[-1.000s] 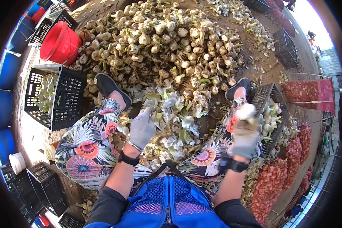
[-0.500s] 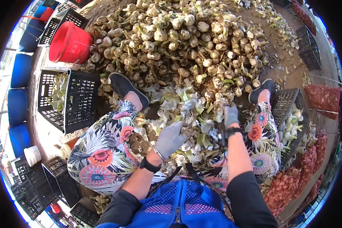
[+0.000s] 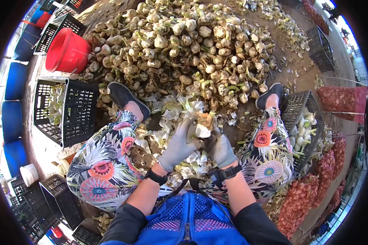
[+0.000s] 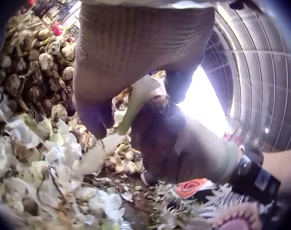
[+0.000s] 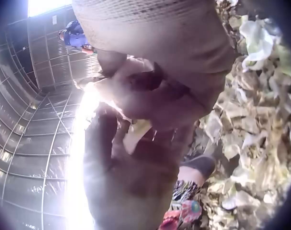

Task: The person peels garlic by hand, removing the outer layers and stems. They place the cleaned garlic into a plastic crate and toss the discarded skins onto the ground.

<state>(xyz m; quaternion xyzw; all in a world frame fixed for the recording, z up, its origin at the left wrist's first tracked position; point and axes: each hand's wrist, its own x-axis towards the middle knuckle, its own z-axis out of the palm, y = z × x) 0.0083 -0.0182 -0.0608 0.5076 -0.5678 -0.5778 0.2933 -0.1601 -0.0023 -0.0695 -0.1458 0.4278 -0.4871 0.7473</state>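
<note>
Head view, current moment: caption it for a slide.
Gloved left hand and right hand hold a garlic bulb between them, below a large garlic heap.

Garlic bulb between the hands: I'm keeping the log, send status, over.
Left hand and right hand both gripping garlic bulb. Brown skin showing on it. Loose husks littering ground below; fingers partly hide bulb.

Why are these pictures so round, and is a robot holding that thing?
No robot, just a person. The widest picture comes from a camera on their head, looking down; its lens seems to bend everything. Two closer ones come from cameras on their wrists. The gloved left hand and right hand hold what looks like a garlic bulb between them. On the ground lie loose skins and a big heap of bulbs.
</note>
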